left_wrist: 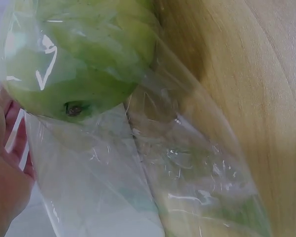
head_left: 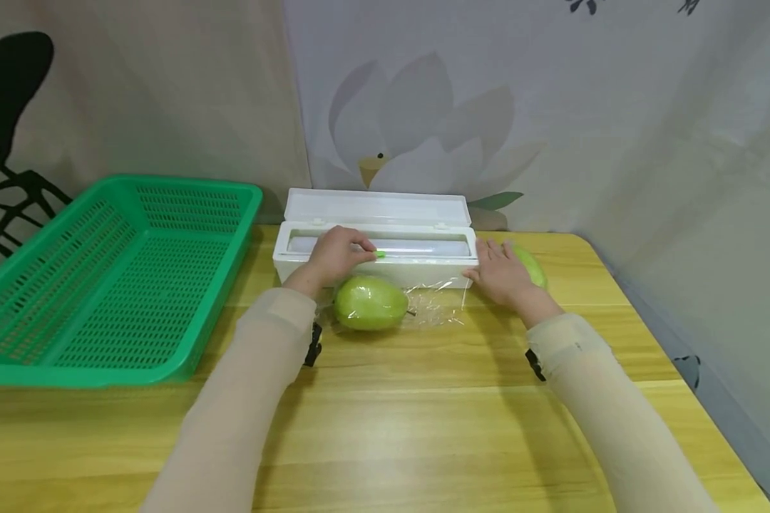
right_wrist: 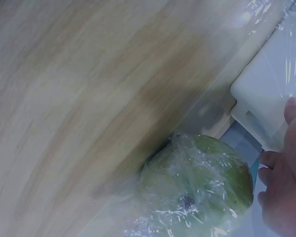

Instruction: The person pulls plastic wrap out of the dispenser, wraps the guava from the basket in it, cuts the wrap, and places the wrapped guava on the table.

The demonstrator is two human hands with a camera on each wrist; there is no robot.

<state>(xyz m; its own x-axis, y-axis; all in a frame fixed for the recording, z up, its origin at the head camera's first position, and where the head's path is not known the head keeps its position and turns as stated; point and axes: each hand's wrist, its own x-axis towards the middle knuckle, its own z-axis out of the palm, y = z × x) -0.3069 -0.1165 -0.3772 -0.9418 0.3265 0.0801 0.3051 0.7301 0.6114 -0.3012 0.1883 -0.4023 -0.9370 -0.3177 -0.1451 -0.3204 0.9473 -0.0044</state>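
Note:
My left hand pinches a small green slider at the front edge of a white cling film dispenser, whose lid stands raised. At the dispenser's right end, my right hand presses with fairly straight fingers, its thumb on the front face. A green pear lies on its side before the dispenser, under clear cling film that spreads right along the table. Beside the right hand is another green fruit, wrapped in crinkled film and partly hidden by that hand in the head view.
A green plastic basket stands on the left of the wooden table. Behind the dispenser hangs a pale cloth with a flower print. The table's right edge slopes away beyond the right arm. A black chair back shows at far left.

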